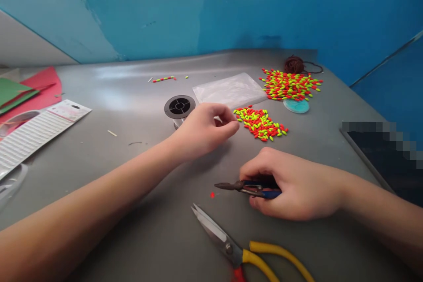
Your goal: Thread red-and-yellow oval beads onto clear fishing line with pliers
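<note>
Right of centre, the right hand [297, 185] grips the pliers [237, 186], likely stiff and fairly heavy, best held by the blue handles [272, 194]. Near the centre, the left hand [208, 130] has thumb and forefinger close together beside the beads [261, 124], probably light, hard and slippery; I cannot tell whether it pinches one. The table [158, 180] is grey, the wall [158, 22] across the top blue

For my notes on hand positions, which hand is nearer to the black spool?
Left. The left hand is beside the black spool, partly hiding it; the right hand, holding pliers, is farther off, lower and to the right.
</note>
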`<control>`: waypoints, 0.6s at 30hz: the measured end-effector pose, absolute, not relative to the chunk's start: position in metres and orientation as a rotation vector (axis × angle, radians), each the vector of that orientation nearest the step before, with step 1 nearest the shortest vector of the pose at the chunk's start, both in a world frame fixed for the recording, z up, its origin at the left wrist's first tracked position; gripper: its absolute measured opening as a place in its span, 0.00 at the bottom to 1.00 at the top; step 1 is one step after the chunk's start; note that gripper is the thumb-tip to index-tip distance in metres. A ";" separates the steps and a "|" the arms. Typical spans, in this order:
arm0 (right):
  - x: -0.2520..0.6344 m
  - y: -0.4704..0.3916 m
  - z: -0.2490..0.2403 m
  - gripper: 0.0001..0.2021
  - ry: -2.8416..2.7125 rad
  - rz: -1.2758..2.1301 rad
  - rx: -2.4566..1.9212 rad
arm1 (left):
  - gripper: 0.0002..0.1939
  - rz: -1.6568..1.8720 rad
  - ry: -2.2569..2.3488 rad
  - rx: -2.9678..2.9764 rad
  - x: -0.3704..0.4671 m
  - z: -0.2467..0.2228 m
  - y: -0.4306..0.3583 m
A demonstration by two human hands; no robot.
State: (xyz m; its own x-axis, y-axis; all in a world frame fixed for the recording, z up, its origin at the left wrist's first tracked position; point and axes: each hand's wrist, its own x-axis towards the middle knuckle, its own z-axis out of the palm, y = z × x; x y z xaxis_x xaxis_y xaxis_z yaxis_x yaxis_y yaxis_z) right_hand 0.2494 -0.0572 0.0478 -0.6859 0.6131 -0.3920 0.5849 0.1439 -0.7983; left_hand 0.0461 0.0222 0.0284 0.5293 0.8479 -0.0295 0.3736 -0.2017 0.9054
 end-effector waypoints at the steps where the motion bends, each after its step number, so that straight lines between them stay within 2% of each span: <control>1: 0.249 -0.057 0.049 0.12 -2.352 1.628 -1.244 | 0.10 0.595 1.018 1.527 0.040 0.032 0.013; 3: 0.249 -0.056 0.050 0.12 -2.332 1.654 -1.270 | 0.13 0.573 0.921 1.076 0.030 0.038 -0.004; 7: 0.247 -0.055 0.050 0.12 -2.273 1.662 -1.363 | 0.12 0.565 0.839 0.697 0.015 0.040 -0.024; 12: 0.246 -0.055 0.045 0.09 -2.288 1.620 -1.445 | 0.10 0.581 0.768 0.584 0.009 0.027 -0.028; 18: 0.248 -0.056 0.041 0.06 -2.245 1.598 -1.529 | 0.14 0.527 0.706 0.589 0.010 0.018 -0.028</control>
State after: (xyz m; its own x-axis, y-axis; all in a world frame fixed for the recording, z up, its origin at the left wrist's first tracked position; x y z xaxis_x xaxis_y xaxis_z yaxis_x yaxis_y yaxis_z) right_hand 0.2478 -0.0565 0.0410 -0.5292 0.6864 -0.4988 0.6962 0.0152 -0.7177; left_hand 0.0105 -0.0276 0.0176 0.6471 0.6230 -0.4395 -0.2448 0.7157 0.6541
